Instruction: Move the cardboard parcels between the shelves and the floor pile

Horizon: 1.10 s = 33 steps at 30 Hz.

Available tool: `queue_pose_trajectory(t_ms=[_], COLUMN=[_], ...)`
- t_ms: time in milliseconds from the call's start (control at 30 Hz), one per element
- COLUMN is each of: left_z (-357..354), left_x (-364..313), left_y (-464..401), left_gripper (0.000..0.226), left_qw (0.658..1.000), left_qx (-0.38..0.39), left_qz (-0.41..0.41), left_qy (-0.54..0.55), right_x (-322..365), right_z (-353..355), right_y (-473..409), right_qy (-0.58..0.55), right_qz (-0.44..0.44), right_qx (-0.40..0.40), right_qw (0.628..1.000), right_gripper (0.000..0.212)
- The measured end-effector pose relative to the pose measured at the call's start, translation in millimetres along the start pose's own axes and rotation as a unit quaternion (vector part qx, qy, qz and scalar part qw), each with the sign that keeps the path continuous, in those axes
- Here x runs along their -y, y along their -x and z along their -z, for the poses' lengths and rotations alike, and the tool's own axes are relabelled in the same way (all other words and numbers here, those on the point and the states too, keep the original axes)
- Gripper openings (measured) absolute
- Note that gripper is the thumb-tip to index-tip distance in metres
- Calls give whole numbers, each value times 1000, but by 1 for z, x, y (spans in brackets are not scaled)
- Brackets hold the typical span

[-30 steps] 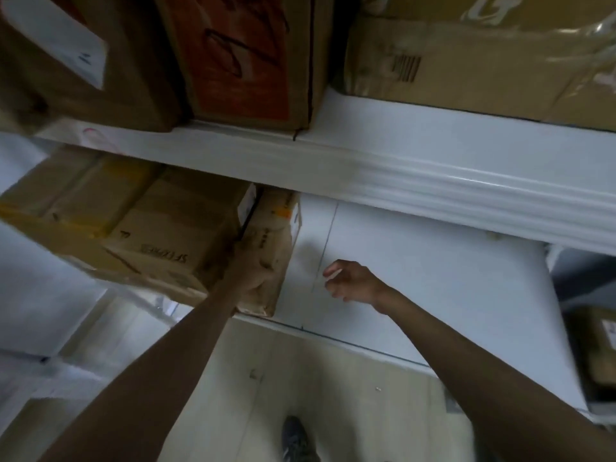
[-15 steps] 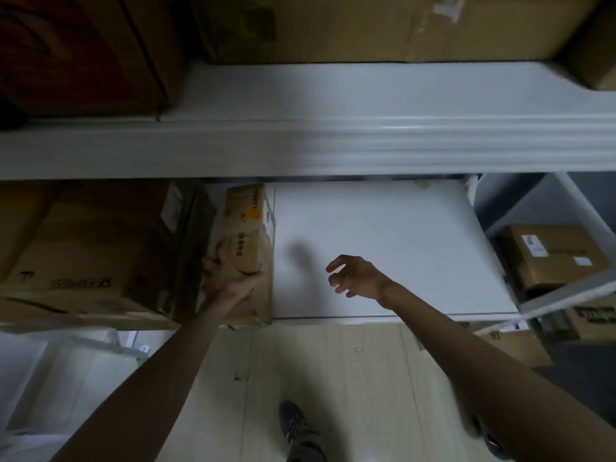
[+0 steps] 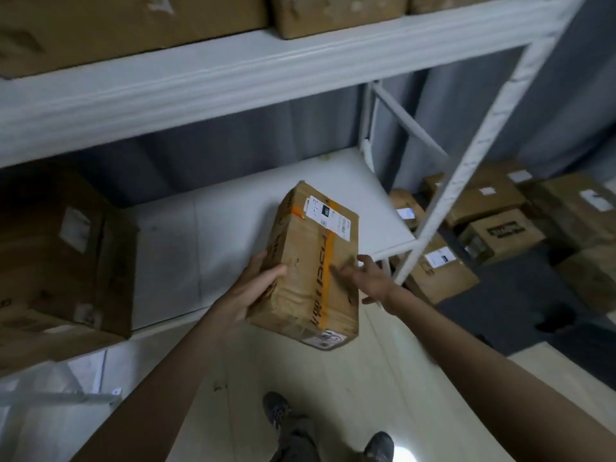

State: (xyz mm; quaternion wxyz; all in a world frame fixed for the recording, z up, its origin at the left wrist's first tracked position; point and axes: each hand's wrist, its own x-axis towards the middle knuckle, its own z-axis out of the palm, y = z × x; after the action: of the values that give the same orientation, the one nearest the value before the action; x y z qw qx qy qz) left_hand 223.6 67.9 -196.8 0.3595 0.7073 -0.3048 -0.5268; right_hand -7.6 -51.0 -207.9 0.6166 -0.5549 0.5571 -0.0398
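a taped parcel (image 3: 316,261) is gripped at its left edge by the left hand (image 3: 253,288), above the white shelf (image 3: 200,235). the right hand (image 3: 370,278) is held open, fingers spread against the parcel's right side.

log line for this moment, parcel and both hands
parcel: off shelf, tilted | left hand: gripping its left side | right hand: open, at its right edge

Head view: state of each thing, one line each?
Parcel: off the shelf, tilted, taped shut.
Left hand: gripping the parcel's left side.
Right hand: open, fingers on the parcel's right edge.
Middle shelf: right part bare.
Shelf boxes: resting at left.
Floor pile: boxes closed, labelled.
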Motion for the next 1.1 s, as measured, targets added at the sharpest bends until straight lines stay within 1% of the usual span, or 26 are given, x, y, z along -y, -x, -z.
queue_pose_trajectory(t_ms=[33, 67, 167, 233, 267, 333, 367, 400, 500, 633, 733, 867, 967, 1100], left_z=[-18, -35, -85, -121, -139, -176, -194, -211, -260, -318, -357, -411, -452, -509], left_x=[-4, -7, -15, -19, -23, -31, -37, -43, -61, -81, -97, -114, -130, -150], left_y=[3, 4, 6, 9, 10, 12, 13, 14, 14, 4, -10, -29, -46, -87], left_gripper=[49, 49, 64, 70, 66, 48, 43, 44, 63, 77, 86, 77, 69, 64], left_qw=[1000, 999, 995, 992, 991, 984, 979, 975, 967, 952, 944, 933, 924, 918], left_qx=[19, 35, 90, 110, 121, 164, 188, 208, 231, 270, 292, 314, 332, 351], left_qz=[8, 16, 29, 43, 44, 25, 15, 8, 7, -8, -10, -15, -20, 2], left_qy=[6, 5, -8, -32, -43, -60, -71, -82, -106, -144, -156, -177, -186, -183], right_x=[-13, -27, -70, -99, -113, -137, -148, -158, -182, -208, -226, -252, -266, -278], right_z=[15, 29, 71, 98, 111, 136, 149, 162, 197, 238, 267, 306, 340, 391], right_y=[11, 21, 50, 71, 80, 99, 107, 114, 136, 160, 171, 175, 168, 145], right_qy=[-9, -18, -47, -57, -62, -78, -83, -86, -95, -93, -114, -145, -178, -218], right_qz=[-7, -13, -28, -34, -36, -47, -52, -54, -55, -63, -65, -75, -91, -113], right_qx=[-8, -16, -35, -46, -55, -76, -85, -93, -133, -207, -244, -284, -295, -302], right_qw=[1000, 1000, 998, 997, 996, 993, 992, 990, 985, 972, 961, 945, 934, 921], right_gripper=[88, 87, 86, 83, 82, 80, 77, 72, 63, 67, 67, 62, 59, 56])
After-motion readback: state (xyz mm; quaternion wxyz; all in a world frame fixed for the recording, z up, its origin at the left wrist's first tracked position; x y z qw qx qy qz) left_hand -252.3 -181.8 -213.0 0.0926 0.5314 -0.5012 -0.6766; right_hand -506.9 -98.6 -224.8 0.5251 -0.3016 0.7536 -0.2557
